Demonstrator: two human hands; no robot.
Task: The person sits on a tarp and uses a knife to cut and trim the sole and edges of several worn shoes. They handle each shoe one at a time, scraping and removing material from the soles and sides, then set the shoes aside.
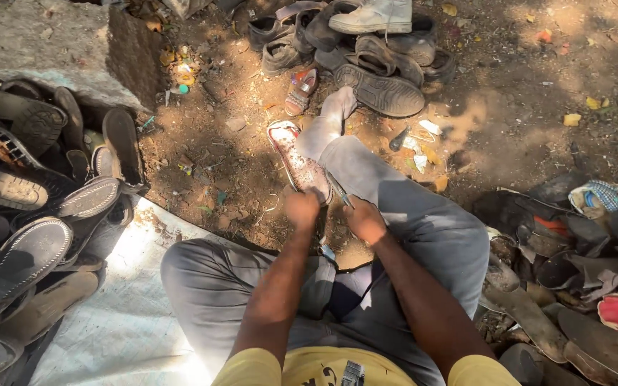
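Note:
A worn sandal [293, 155] with a reddish rim and pale speckled sole lies sole-up against my outstretched leg. My left hand [302, 208] grips its near end. Just to the right, my right hand [364, 220] is closed on a thin metal tool [339, 189] whose tip points at the sandal's edge. I sit on the ground in grey trousers, with one leg stretched forward and the other folded.
A heap of old shoes and soles [30, 207] lies to my left on a pale sheet [126, 314]. More shoes [366, 50] are piled ahead on the dirt. Scraps, soles and cloth [588, 264] lie to my right. A concrete block [51, 39] stands at far left.

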